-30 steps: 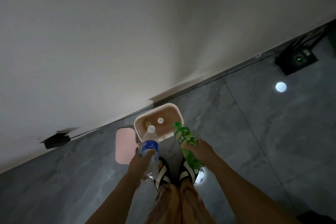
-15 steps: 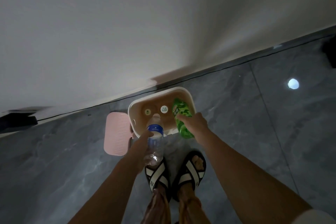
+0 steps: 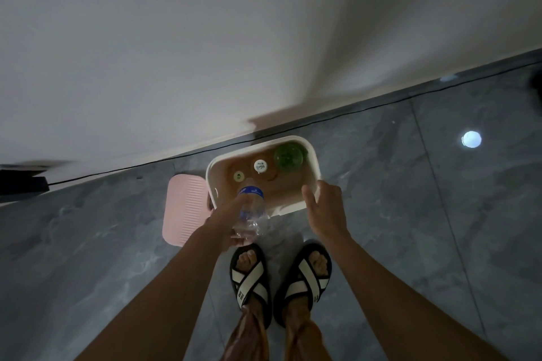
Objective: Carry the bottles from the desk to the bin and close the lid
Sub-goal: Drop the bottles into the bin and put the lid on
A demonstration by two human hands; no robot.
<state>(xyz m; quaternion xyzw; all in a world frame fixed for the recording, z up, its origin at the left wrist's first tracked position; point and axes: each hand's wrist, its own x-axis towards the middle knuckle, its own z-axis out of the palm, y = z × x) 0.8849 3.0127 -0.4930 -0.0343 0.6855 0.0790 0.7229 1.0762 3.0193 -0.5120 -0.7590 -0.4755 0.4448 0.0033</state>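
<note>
The clear bottle (image 3: 251, 209) with a blue label is tilted neck-first over the near rim of the bin (image 3: 313, 166), its cap end already past the edge and its base outside. The left hand (image 3: 227, 227) has its grip closed around the bottle's lower body. The green bottle (image 3: 289, 157) lies inside the bin at the far right corner, seen end-on, with two small round caps or lids beside it on the bin's brown bottom. The right hand (image 3: 325, 209) hovers just above the bin's near right corner, grip open and empty, fingers spread. The pink ribbed lid (image 3: 184, 209) hangs open against the bin's left side. The bin stands on the grey tiled floor (image 3: 410, 214) close to the white wall (image 3: 205, 53), and the person's sandalled feet (image 3: 281, 275) are planted just in front of it.
</note>
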